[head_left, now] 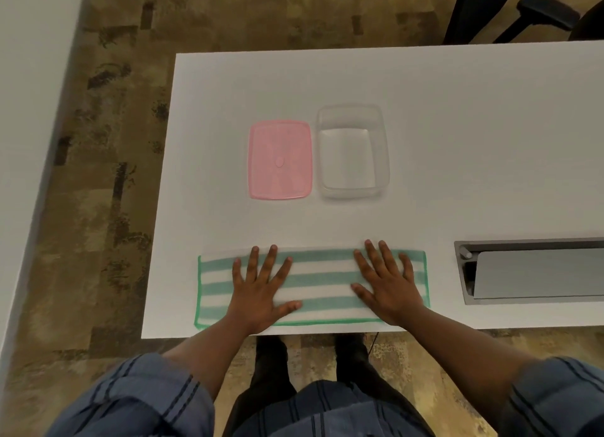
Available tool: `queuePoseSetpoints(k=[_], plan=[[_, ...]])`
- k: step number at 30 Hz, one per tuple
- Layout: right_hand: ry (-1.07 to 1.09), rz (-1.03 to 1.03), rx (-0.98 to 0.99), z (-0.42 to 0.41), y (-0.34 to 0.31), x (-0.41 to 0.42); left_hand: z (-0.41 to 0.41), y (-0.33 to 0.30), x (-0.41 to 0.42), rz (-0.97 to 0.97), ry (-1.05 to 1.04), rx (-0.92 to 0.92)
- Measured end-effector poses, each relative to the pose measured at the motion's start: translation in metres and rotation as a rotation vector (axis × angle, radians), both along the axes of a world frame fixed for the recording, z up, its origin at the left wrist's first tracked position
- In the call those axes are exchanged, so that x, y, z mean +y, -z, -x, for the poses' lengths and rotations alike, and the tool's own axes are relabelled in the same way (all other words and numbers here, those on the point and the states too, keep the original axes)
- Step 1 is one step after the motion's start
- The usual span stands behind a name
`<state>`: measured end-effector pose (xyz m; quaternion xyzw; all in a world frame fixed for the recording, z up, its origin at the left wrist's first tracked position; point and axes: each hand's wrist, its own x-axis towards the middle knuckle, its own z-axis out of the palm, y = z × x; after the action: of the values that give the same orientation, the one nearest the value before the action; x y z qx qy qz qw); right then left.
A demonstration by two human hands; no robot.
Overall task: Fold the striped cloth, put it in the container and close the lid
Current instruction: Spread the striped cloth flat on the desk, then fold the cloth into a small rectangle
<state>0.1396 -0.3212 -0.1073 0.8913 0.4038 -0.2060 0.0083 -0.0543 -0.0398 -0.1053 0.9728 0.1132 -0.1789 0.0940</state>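
Cloth [323,287] lies as a long band at the table's [457,125] six o'clock edge; left hand [258,292] and right hand [389,289] press flat, fingers spread; next, fold ends inward, edges matched, toward container [353,188] at twelve.

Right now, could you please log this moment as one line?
left hand flat on cloth | right hand flat on cloth | container open | lid beside it

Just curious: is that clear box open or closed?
Open. The clear container has no cover and looks empty; its pink lid lies flat on the table beside it.
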Motion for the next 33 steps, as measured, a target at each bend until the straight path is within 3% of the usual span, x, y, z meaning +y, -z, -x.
queuePoseSetpoints(k=[13, 27, 30, 33], plan=[[0.121, 0.027, -0.044, 0.002, 0.005, -0.023, 0.052, 0.008, 0.043, -0.035, -0.12, 0.023], [0.175, -0.02, -0.064, -0.043, 0.006, 0.01, 0.001, 0.0, 0.072, -0.019, -0.187, -0.003], [0.285, -0.127, -0.074, -0.032, -0.01, 0.024, -0.001, -0.009, 0.069, 0.054, -0.415, -0.066], [0.432, -0.421, 0.024, -0.013, -0.032, 0.059, -0.009, -0.02, 0.07, 0.127, -0.719, -0.106]])
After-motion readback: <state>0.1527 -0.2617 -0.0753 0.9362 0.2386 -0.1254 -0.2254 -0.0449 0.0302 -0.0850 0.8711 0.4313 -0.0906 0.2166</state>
